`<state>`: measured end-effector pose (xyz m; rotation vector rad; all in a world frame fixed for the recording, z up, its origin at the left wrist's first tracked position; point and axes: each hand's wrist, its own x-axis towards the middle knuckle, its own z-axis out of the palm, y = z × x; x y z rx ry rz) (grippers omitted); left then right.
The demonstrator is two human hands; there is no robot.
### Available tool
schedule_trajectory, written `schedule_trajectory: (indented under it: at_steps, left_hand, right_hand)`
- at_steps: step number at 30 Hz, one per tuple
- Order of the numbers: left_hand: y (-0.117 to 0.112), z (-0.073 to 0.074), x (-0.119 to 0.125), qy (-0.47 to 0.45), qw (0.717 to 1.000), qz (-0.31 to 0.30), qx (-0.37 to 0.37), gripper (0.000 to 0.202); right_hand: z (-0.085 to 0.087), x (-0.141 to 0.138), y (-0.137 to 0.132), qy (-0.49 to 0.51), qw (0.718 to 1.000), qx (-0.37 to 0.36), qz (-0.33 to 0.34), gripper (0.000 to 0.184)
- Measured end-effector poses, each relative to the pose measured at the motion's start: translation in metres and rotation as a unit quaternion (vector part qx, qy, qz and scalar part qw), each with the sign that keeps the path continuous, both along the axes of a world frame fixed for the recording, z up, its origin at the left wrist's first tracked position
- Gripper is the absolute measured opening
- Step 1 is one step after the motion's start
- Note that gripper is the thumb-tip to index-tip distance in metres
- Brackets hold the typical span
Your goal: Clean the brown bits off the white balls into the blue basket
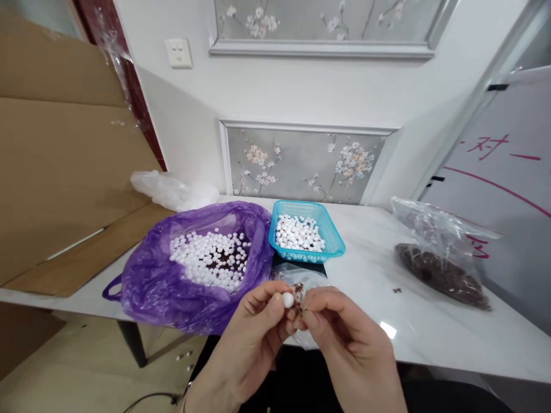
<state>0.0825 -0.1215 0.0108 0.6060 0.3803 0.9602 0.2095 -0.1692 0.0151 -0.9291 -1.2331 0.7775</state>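
Observation:
Between the thumb and fingers of my left hand (252, 344) is a small white ball (288, 300). My right hand (355, 341) is closed in a pinch close beside the ball; what its fingertips grip is too small to make out. Just behind my fingers lies a clear plastic bag (316, 279) with small brown bits (298, 287) in it, partly hidden by my hands. A purple plastic bag (148, 289) to the left holds many white balls (196, 258) with dark brown bits among them. Behind my hands, a blue basket (336, 246) contains more white balls (299, 232).
On the right of the white table (365, 275) stands a clear bag of dark brown pieces (439, 275); a tiny brown piece (396, 291) lies nearer. A cardboard box (64, 155) is at left, with crumpled clear plastic (172, 191) beside it. The panelled wall (185, 103) rises behind.

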Motion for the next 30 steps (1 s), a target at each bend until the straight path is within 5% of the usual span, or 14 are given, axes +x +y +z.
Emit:
schedule_trajectory:
  at_steps: [17, 30]
  left_hand:
    - [0.009, -0.008, 0.013, 0.085, 0.996, 0.041, 0.003, 0.019]
    - [0.008, -0.011, 0.013, 0.135, 0.983, 0.095, 0.086, 0.010]
  right_hand:
    - [-0.015, 0.010, 0.011, -0.039, 0.999, -0.002, -0.021, 0.011]
    - [-0.013, 0.001, 0.009, 0.064, 0.996, -0.060, -0.028, 0.009]
